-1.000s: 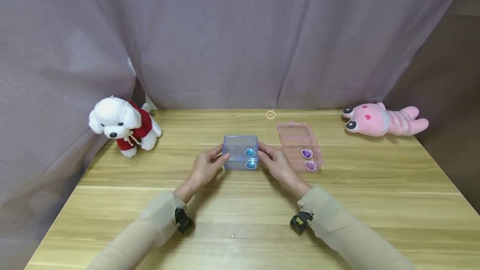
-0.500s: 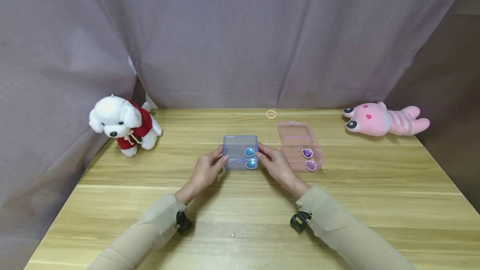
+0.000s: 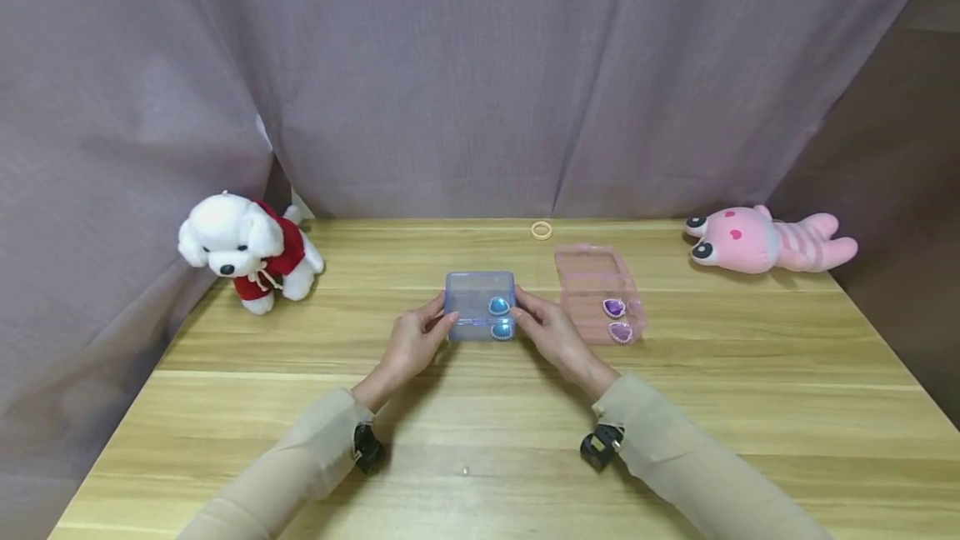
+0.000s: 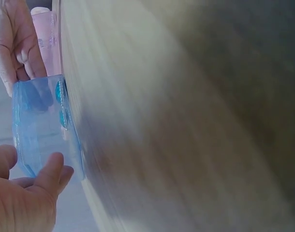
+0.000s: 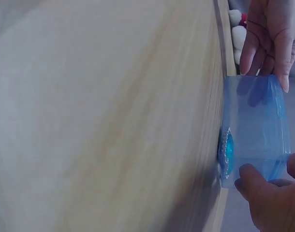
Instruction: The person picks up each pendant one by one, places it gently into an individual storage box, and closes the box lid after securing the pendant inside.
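A clear blue plastic box (image 3: 468, 294) with its lid down stands on the table in front of me. My left hand (image 3: 411, 342) holds its left end between thumb and fingers, and my right hand (image 3: 558, 340) holds the right end the same way. Through the plastic, a blue gem with a beaded silver rim (image 3: 499, 306) shows in two spots; I cannot tell whether one is a reflection. In the right wrist view the gem (image 5: 228, 152) lies low in the blue box, near the right hand's thumb. Fingertips behind the walls are partly hidden.
Right of my right hand is an open pink plastic box (image 3: 592, 283) with purple gem shapes (image 3: 614, 307) in it. Behind lies a small pale ring (image 3: 541, 230). A white plush dog (image 3: 225, 227) sits left; a pink plush toy (image 3: 750, 238) lies right. A tiny bead-like speck (image 3: 466, 471) is in front.
The lid of the blue box looks very slightly lower than a second ago. Both hands keep their hold at its ends, and everything else stays where it was.
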### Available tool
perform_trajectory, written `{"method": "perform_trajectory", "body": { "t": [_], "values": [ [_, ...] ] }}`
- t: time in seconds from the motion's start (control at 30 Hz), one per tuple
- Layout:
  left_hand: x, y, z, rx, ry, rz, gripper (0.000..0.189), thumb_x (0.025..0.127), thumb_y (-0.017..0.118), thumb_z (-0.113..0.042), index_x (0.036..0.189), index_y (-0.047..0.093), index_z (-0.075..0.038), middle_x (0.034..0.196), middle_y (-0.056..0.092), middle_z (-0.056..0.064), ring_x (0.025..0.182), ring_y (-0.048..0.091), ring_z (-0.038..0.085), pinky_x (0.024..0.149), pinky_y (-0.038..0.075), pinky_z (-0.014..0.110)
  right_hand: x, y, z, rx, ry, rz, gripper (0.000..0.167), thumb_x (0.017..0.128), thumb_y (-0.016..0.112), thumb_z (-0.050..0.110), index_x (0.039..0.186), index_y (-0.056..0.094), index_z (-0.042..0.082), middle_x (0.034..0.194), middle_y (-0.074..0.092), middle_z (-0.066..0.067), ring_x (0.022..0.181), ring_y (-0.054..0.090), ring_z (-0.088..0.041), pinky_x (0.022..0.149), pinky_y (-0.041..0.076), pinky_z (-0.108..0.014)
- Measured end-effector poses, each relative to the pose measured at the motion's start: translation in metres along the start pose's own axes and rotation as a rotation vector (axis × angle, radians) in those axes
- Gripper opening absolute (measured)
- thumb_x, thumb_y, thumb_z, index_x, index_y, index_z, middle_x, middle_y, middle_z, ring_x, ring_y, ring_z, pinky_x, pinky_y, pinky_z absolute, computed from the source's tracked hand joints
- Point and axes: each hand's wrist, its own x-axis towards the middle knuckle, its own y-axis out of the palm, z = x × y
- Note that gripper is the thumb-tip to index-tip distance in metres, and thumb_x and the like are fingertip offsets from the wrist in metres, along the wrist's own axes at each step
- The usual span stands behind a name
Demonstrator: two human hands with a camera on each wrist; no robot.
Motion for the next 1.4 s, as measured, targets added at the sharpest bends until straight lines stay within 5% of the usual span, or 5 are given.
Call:
{"method": "perform_trajectory", "body": {
  "t": [0.2, 0.87, 1.07, 1.2, 1.4],
  "values": [
    [-0.002, 0.001, -0.002, -0.012, -0.011, 0.002, 0.050, 0.095, 0.056, -0.018, 0.137, 0.039, 0.005, 0.134, 0.048, 0.022, 0.117, 0.055, 0.030, 0.087, 0.052, 0.030, -0.001, 0.002, -0.004, 0.063, 0.003, -0.014, 0.050, 0.098, 0.047, 0.013, 0.142, 0.029, -0.004, 0.150, 0.027, -0.016, 0.139, 0.027, -0.029, 0.114, 0.023, -0.037],
    [-0.002, 0.001, 0.000, -0.002, 0.028, -0.005, 0.051, 0.094, 0.058, -0.016, 0.135, 0.039, 0.007, 0.130, 0.050, 0.025, 0.108, 0.061, 0.031, 0.065, 0.058, 0.029, -0.002, 0.003, -0.005, 0.031, -0.012, -0.023, 0.050, 0.098, 0.049, 0.012, 0.142, 0.030, -0.002, 0.149, 0.029, -0.014, 0.138, 0.029, -0.028, 0.114, 0.023, -0.037],
    [0.001, -0.001, -0.004, -0.039, 0.015, -0.003, 0.052, 0.093, 0.059, -0.014, 0.135, 0.039, 0.009, 0.130, 0.049, 0.027, 0.108, 0.061, 0.034, 0.069, 0.058, 0.031, 0.000, 0.002, -0.002, 0.016, -0.021, -0.021, 0.051, 0.098, 0.048, 0.011, 0.143, 0.029, -0.003, 0.150, 0.028, -0.016, 0.138, 0.029, -0.028, 0.114, 0.024, -0.037],
    [0.001, -0.009, -0.012, -0.031, -0.007, 0.012, 0.052, 0.094, 0.058, -0.014, 0.135, 0.038, 0.012, 0.130, 0.049, 0.029, 0.111, 0.058, 0.037, 0.082, 0.055, 0.035, -0.001, 0.002, 0.004, 0.009, 0.005, -0.018, 0.053, 0.099, 0.046, 0.013, 0.144, 0.025, -0.006, 0.149, 0.028, -0.022, 0.138, 0.030, -0.031, 0.113, 0.026, -0.037],
    [0.025, -0.018, -0.036, -0.012, -0.006, -0.003, 0.056, 0.095, 0.056, -0.020, 0.140, 0.034, 0.007, 0.138, 0.046, 0.022, 0.124, 0.049, 0.034, 0.098, 0.046, 0.035, -0.009, -0.033, 0.020, 0.015, -0.084, -0.131, 0.047, 0.096, 0.048, 0.001, 0.138, 0.032, -0.012, 0.142, 0.038, -0.028, 0.130, 0.041, -0.036, 0.107, 0.037, -0.030]
  ]
}}
